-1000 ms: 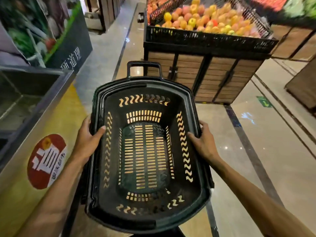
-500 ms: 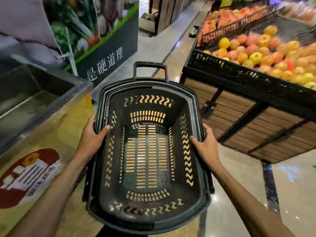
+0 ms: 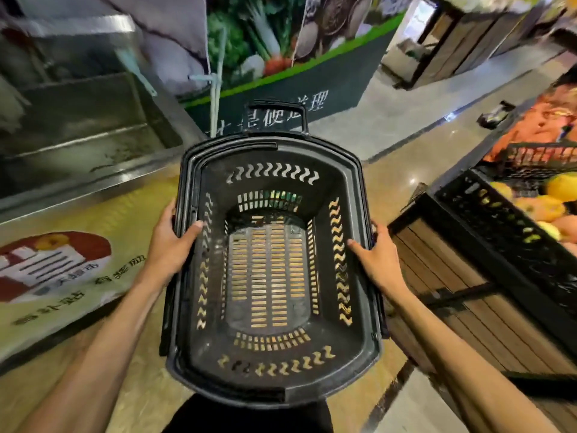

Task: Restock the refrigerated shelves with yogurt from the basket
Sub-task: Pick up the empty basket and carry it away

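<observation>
Close in, the black slotted plastic basket (image 3: 271, 387) is carried empty, not one yogurt in it. The left hand (image 3: 170, 245) and right hand (image 3: 374, 260) each grip a long rim, thumbs inside. Unloading looks finished. Farther off stands a black fruit crate (image 3: 499, 220), with no chilled shelves in sight.

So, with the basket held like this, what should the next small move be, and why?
Probably carry the basket onward, likely to refill it or put it away. It holds no yogurt, the left hand and right hand both grip its side rims, and a fruit display and a steel unit are in view, but no yogurt shelf.
</observation>
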